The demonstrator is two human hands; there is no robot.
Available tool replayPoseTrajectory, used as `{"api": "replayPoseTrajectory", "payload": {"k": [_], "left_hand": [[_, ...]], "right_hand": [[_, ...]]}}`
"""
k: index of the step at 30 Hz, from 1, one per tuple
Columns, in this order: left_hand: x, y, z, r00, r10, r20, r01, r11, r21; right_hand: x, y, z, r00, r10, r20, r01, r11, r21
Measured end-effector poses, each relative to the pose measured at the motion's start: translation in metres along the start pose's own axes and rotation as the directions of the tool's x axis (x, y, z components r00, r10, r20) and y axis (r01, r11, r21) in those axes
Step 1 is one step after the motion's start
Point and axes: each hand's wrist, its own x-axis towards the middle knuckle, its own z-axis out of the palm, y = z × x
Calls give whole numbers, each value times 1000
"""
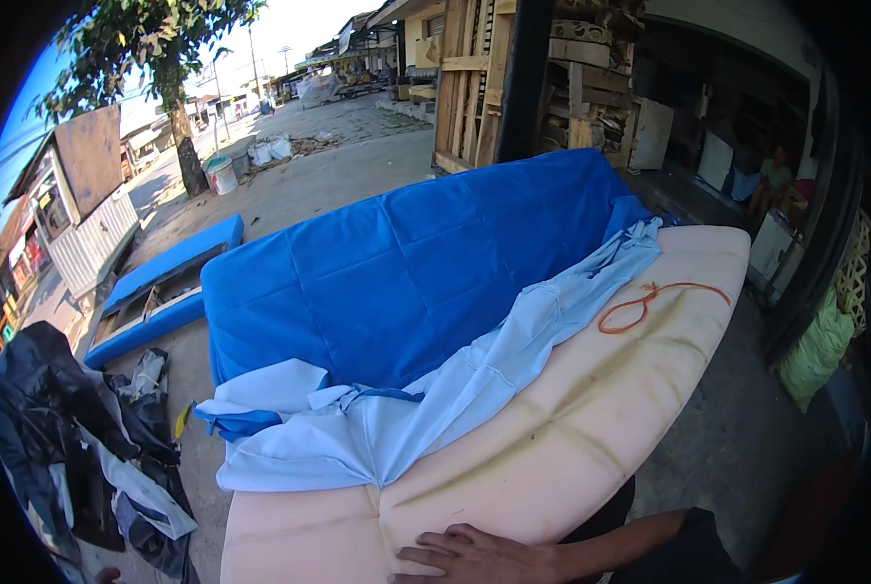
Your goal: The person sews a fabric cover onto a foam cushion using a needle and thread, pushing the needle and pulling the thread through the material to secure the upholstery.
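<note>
A thick, pale cream foam cushion (533, 467) with darker creases lies slantwise in front of me. My right hand (474, 557) rests on its near edge, fingers spread and holding nothing. Of my left hand (109, 576), only a bit of fingertip shows at the lower left rim, so its pose is hidden. A blue fabric cover (387, 263) is drawn over a long block behind the foam. Its pale blue underside (474, 375) is folded back in wrinkles across the cushion. On the foam's right part lies a looped orange cord (640, 302).
Crumpled black and grey sheeting (55, 428) is heaped at the left. Beyond it lies a blue-padded frame (153, 292). A white bucket (222, 175) stands by a tree. Wooden pallets (469, 83) and a dark post (525, 78) rise behind. A person (774, 180) sits in the shaded doorway.
</note>
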Motion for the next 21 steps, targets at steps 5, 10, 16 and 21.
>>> {"api": "replayPoseTrajectory", "payload": {"k": [5,10,16,21], "left_hand": [[34,87,158,667,271,693,-153,961,-229],[1,115,293,372,425,825,-494,844,-212],[-75,175,401,163,611,775,-632,668,-394],[-151,256,490,143,468,872,-608,737,-296]], "right_hand": [[-24,18,-5,973,-44,-228,59,996,60],[-53,42,-23,951,54,-304,-9,989,145],[-159,105,-77,860,308,-407,-299,950,88],[-284,226,-117,643,565,-518,-676,736,-36]]}}
